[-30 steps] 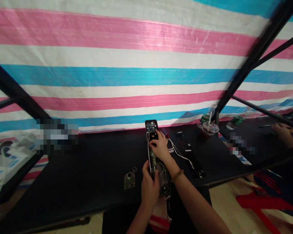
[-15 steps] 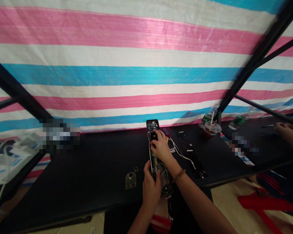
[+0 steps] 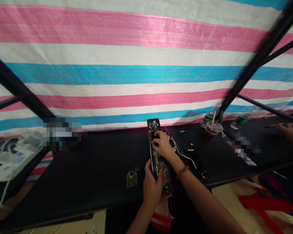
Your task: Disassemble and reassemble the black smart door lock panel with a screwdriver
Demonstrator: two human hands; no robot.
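Wrapped about the near part of a long, narrow open casing (image 3: 157, 161), the left hand (image 3: 152, 183) grasps its left side, thumb laid over the rim. Farther along, the right hand (image 3: 163, 144) bends its fingers down to the casing's inner parts; whether they pinch anything (the fingertips are dark and partly hidden) I cannot tell. So the casing lies under both hands, its far end, with a blue circuit board (image 3: 153, 124), beyond the fingers.

I judge the shell stiff and fairly light, perhaps smooth enough to slide under a loose palm. What it holds seems more fragile: the board, and the white cable (image 3: 150, 144) along the edge ahead of the left grip, which could snag. The outer side walls look the safest hold, near where the left hand sits. Right of the grip lie a screwdriver (image 3: 167, 132) and a dark panel (image 3: 190, 154); left of it, a small plate (image 3: 131, 179).
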